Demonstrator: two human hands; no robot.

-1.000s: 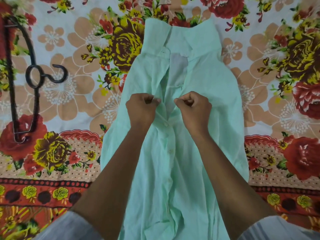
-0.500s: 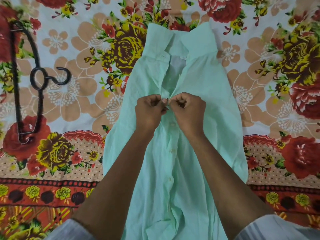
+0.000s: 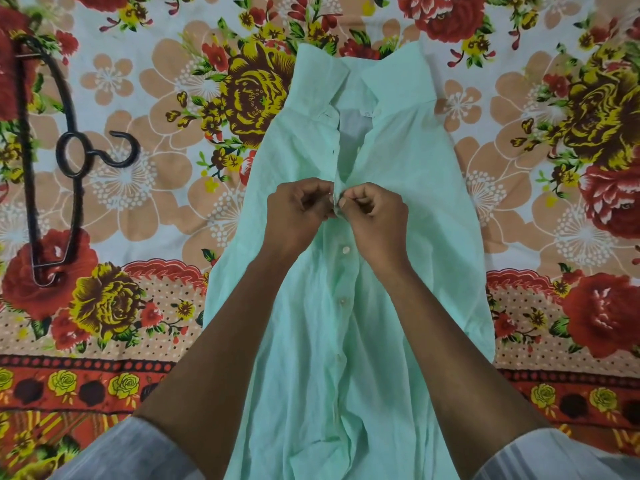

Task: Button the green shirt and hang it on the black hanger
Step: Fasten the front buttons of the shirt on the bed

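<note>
Your left hand [image 3: 298, 211] and right hand [image 3: 375, 216], fingers curled, pinch the mint-green cotton shirt [image 3: 408, 188] placket edges together; a second ago, they held them apart.

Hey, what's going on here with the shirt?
A person is buttoning a green shirt spread flat on a floral bedsheet. The left hand and right hand pinch the two front edges together partway up the placket. The buttons below look fastened; the opening above, toward the collar, is still undone. The black hanger lies untouched to the left.
</note>
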